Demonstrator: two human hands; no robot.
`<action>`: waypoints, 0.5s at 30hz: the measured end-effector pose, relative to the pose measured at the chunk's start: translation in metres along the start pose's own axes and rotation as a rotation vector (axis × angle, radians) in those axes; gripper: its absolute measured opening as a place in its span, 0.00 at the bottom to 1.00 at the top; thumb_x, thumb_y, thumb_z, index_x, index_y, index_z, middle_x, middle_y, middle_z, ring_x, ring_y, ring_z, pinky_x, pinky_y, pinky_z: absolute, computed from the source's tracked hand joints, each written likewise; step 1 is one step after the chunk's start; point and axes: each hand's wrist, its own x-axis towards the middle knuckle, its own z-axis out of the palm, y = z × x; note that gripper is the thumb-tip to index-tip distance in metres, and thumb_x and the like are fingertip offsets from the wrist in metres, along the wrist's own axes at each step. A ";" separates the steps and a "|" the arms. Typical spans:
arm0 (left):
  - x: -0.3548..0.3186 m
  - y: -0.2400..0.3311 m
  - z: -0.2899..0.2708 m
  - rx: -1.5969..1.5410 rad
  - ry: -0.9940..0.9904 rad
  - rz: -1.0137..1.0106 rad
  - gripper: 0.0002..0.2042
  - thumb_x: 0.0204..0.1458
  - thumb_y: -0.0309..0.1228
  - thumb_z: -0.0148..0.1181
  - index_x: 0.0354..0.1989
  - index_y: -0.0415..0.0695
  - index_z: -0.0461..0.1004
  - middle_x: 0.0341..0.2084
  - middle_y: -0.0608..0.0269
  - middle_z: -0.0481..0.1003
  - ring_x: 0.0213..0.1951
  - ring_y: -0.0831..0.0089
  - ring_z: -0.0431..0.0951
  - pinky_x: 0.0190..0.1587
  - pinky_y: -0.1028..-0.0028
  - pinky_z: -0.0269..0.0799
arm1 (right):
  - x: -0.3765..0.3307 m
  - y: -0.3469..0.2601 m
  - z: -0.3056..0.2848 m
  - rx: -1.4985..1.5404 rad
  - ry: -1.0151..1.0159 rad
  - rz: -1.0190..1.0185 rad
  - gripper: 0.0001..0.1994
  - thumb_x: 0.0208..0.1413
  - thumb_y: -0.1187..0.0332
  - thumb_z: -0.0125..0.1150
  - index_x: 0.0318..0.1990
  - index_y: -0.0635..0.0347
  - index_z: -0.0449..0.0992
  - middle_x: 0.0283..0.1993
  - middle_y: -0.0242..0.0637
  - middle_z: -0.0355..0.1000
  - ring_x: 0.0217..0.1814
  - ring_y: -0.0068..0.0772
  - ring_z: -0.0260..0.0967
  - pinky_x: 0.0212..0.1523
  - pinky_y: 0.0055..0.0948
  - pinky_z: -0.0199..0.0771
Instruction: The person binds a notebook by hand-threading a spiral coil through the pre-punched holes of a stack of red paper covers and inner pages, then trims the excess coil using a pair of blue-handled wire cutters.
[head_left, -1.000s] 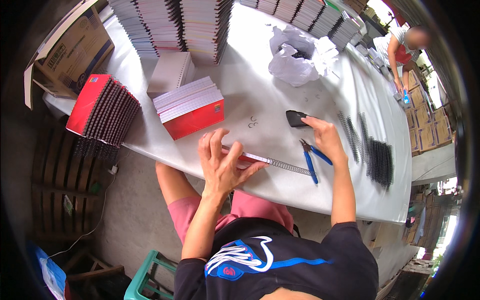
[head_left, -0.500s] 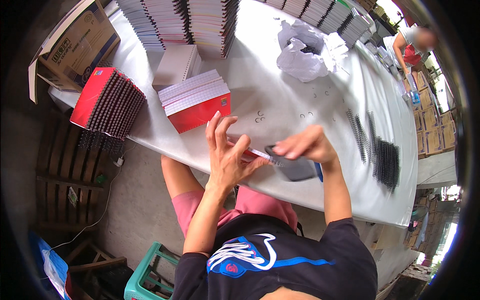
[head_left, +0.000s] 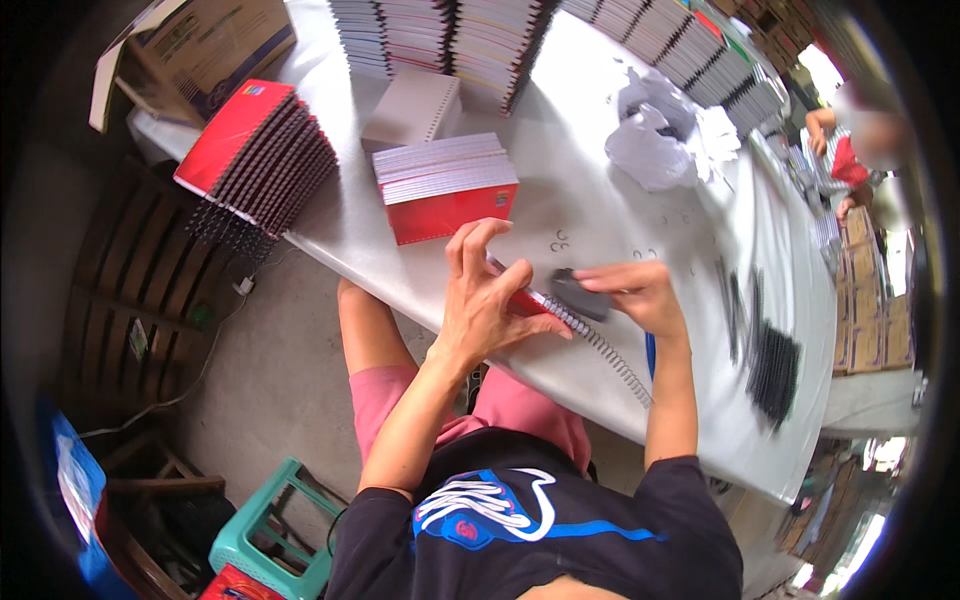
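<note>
My left hand (head_left: 487,298) is closed around a red notebook (head_left: 522,304), tilted up from the table near its front edge. A dark spiral coil (head_left: 600,345) sits in the holes along the notebook's edge, and its long free end trails toward my right forearm. Just beyond the coil, my right hand (head_left: 640,292) pinches a dark grey flat pad (head_left: 580,297) at its upper edge; both are smeared by motion. A blue object (head_left: 650,352) shows partly behind my right forearm.
A stack of red notebooks (head_left: 450,212) stands ahead, with bound notebooks (head_left: 255,140) to its left. Loose coils (head_left: 773,375) lie at right. Crumpled white plastic (head_left: 650,150), a cardboard box (head_left: 215,50) and tall notebook piles (head_left: 495,45) are farther back. Another person (head_left: 850,150) is at far right.
The view has shifted, moving the table things rightward. The grey pad has moved left relative to the table, up beside the coil. The coil's long free end now shows clearly.
</note>
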 end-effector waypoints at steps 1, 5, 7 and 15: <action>0.001 -0.001 0.000 -0.071 0.024 -0.018 0.31 0.17 0.54 0.75 0.22 0.42 0.68 0.51 0.50 0.59 0.54 0.51 0.58 0.46 0.60 0.65 | 0.000 -0.005 0.002 0.113 -0.024 -0.108 0.19 0.33 0.88 0.57 0.35 0.61 0.82 0.41 0.45 0.77 0.43 0.36 0.77 0.42 0.28 0.75; -0.001 -0.011 0.001 -0.239 -0.025 -0.101 0.32 0.14 0.51 0.78 0.24 0.43 0.68 0.48 0.52 0.56 0.44 0.55 0.63 0.40 0.62 0.68 | 0.004 -0.019 0.013 0.017 -0.053 -0.156 0.18 0.32 0.88 0.57 0.34 0.61 0.82 0.41 0.50 0.76 0.43 0.41 0.76 0.42 0.28 0.76; 0.002 -0.012 0.004 -0.287 0.036 -0.116 0.35 0.12 0.49 0.80 0.27 0.43 0.66 0.47 0.53 0.54 0.41 0.57 0.63 0.39 0.62 0.68 | 0.005 -0.006 0.006 0.069 0.072 -0.102 0.18 0.31 0.89 0.57 0.33 0.62 0.82 0.41 0.51 0.76 0.43 0.42 0.76 0.43 0.29 0.76; -0.002 -0.024 0.011 -0.456 0.157 -0.193 0.46 0.09 0.46 0.82 0.40 0.43 0.57 0.47 0.50 0.54 0.50 0.55 0.60 0.48 0.59 0.65 | 0.019 -0.008 0.013 0.287 -0.028 -0.160 0.18 0.36 0.88 0.53 0.35 0.63 0.81 0.41 0.47 0.77 0.45 0.38 0.76 0.46 0.27 0.74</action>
